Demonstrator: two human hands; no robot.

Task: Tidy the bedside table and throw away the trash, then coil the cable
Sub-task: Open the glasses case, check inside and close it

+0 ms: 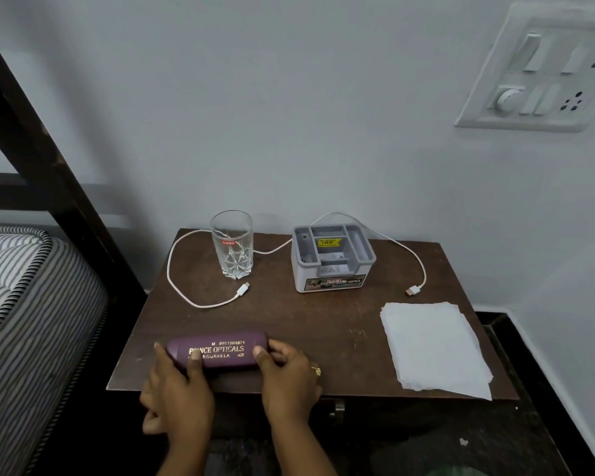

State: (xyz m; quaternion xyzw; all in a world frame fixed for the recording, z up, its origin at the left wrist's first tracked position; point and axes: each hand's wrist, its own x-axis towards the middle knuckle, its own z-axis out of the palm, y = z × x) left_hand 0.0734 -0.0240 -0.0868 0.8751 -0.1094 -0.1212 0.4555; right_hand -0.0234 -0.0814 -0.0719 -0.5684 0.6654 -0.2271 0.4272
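1. Purple glasses case [217, 353] lies on the brown tabletop [306, 324], lower centre of frame.
2. Left hand [176, 389] and right hand [289, 376] each clasp one end of it.
3. White cable [182, 293] loops uncoiled behind a glass [232, 245] and grey organiser [332, 259].
4. Paper [433, 345] lies flat at right.

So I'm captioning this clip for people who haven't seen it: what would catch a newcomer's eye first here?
Probably the maroon spectacle case at the near edge of the bedside table, held at its ends by the left hand and right hand. Behind it, a white cable loops past an empty glass and round a grey organiser box. White paper sheets lie at the table's right.
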